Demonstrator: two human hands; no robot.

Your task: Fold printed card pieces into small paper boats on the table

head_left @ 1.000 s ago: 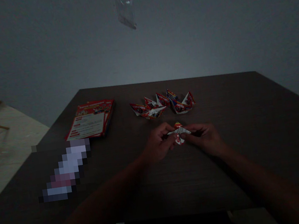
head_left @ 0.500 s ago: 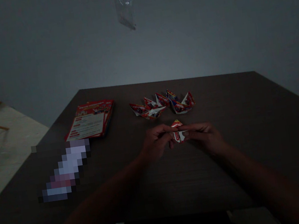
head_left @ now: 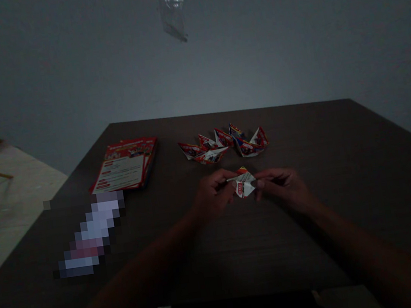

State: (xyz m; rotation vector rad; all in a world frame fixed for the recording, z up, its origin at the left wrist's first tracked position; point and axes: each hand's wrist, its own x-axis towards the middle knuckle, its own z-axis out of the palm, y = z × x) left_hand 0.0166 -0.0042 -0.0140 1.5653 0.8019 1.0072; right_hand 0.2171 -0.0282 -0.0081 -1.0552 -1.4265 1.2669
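A small folded paper (head_left: 246,185), white with red and yellow print, is held above the table between both hands. My left hand (head_left: 215,191) pinches its left edge between thumb and fingers. On the other side, my right hand (head_left: 283,186) grips the right corner with thumb and fingertips. Behind the hands stand folded paper boats (head_left: 211,155) in red, white and blue print. One more paper boat (head_left: 252,146), with blue and red sides, sits at the right of this group. The fingertips behind the folded paper are partly hidden.
A stack of red printed leaflets (head_left: 125,165) lies at the table's left. In front of it is a blurred-out pale, long object (head_left: 94,231). The dark table (head_left: 343,155) reaches to a grey wall (head_left: 254,65), where a clear plastic bag (head_left: 172,13) hangs.
The folded paper has opened out and now looks wider, with more of its white face showing. My right hand has shifted slightly right, and its fingers no longer lie across the paper's front.
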